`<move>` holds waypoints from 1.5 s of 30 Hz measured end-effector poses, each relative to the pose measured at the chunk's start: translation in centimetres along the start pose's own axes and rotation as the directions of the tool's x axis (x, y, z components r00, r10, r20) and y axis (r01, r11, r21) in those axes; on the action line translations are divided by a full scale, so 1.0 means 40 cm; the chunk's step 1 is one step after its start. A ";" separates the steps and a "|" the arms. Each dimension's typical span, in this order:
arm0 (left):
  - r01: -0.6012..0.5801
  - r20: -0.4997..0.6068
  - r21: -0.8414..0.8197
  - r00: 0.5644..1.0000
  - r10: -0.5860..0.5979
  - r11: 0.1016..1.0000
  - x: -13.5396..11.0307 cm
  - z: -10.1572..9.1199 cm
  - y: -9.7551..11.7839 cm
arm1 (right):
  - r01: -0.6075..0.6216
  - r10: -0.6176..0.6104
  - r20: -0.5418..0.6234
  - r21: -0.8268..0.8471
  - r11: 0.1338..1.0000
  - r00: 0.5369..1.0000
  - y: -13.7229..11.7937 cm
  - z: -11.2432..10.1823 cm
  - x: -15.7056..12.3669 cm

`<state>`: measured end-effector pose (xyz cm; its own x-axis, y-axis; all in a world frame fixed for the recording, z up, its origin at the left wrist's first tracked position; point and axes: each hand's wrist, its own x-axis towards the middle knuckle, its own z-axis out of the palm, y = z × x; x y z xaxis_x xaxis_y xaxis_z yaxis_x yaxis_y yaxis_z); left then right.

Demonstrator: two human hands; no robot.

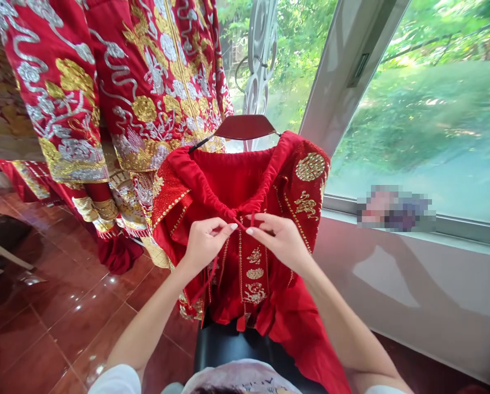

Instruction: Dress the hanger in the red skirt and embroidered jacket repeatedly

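A red garment (255, 241) with gold embroidery and beaded edging hangs on a dark red hanger (245, 127) in front of me. A thin red drawstring (240, 223) comes out at the middle of its gathered top edge. My left hand (207, 241) pinches the drawstring between thumb and finger, and a loose end hangs down below that hand. Close beside it on the right, my right hand (278, 235) grips the cord between thumb and forefinger, its other fingers bent. Both hands are just in front of the garment's top opening.
Red jackets with gold and silver embroidery (146, 82) hang at the left. A window (425, 120) with a sill fills the right, above a pale wall (413, 290). A black seat (237, 345) stands below the garment. Part of a chair (3, 249) shows at far left on the tiled floor (64, 328).
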<state>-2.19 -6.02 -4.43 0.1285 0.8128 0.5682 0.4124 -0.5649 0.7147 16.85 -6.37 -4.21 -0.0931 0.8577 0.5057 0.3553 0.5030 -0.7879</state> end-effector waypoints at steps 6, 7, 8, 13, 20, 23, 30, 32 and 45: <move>-0.112 -0.347 0.424 0.896 0.276 0.899 0.102 -0.184 0.008 | 0.148 -0.159 -0.145 -0.081 0.986 0.977 0.031 -0.140 0.124; -0.088 -0.370 0.479 0.882 0.292 0.874 0.115 -0.205 0.001 | 0.164 -0.175 -0.148 -0.085 0.983 0.974 0.037 -0.146 0.142; -0.060 -0.377 0.529 0.877 0.298 0.847 0.125 -0.219 -0.005 | 0.180 -0.193 -0.141 -0.101 0.979 0.971 0.041 -0.145 0.156; 0.076 -0.298 0.750 0.926 0.233 0.657 0.130 -0.196 0.003 | 0.241 -0.224 0.091 -0.294 0.925 0.970 0.031 -0.094 0.180; -0.072 -0.034 0.906 0.970 0.240 0.418 0.143 -0.049 0.030 | 0.176 -0.222 -0.020 -0.548 0.818 0.975 -0.004 0.011 0.219; -0.046 -0.020 0.899 0.989 0.145 0.436 0.162 -0.039 0.034 | 0.208 -0.252 0.003 -0.577 0.790 0.968 -0.011 0.036 0.234; 0.033 -0.056 0.659 0.998 0.005 0.752 0.156 0.004 0.053 | 0.064 -0.090 -0.158 -0.160 0.985 0.983 -0.010 0.066 0.248; -0.001 -0.055 0.532 0.998 0.036 0.847 0.152 0.024 0.038 | 0.006 0.004 -0.159 0.059 0.998 0.987 -0.002 0.076 0.250; 0.084 0.107 -0.168 0.992 -0.067 0.982 0.269 -0.049 0.124 | -0.015 0.062 -0.140 0.314 0.949 0.988 -0.068 0.013 0.205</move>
<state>-0.53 -0.37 6.02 0.1967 0.8592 0.4724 0.2645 -0.5104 0.8183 14.63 -0.65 1.89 0.0606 0.8638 0.5002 0.0465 0.4981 -0.8659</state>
